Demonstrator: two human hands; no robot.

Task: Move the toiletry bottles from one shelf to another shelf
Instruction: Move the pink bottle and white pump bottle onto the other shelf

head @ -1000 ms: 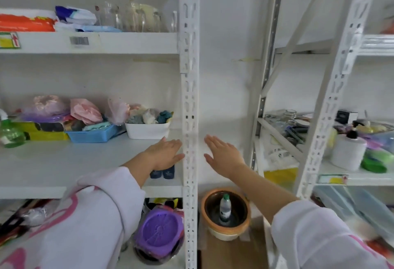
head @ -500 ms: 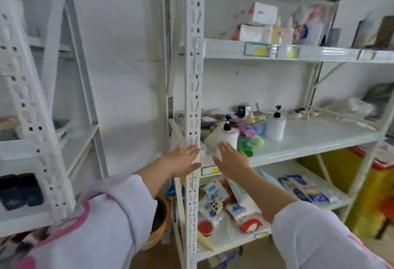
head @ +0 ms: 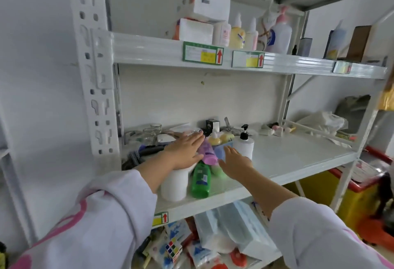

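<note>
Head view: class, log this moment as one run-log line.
left hand: open, over white bottle | right hand: open, near pump bottle | nothing gripped

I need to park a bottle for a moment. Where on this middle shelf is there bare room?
The middle shelf is bare to the right of the white pump bottle, out to the right post. The left end is crowded: green bottle, purple bottle, jars, with both hands among them.
</note>
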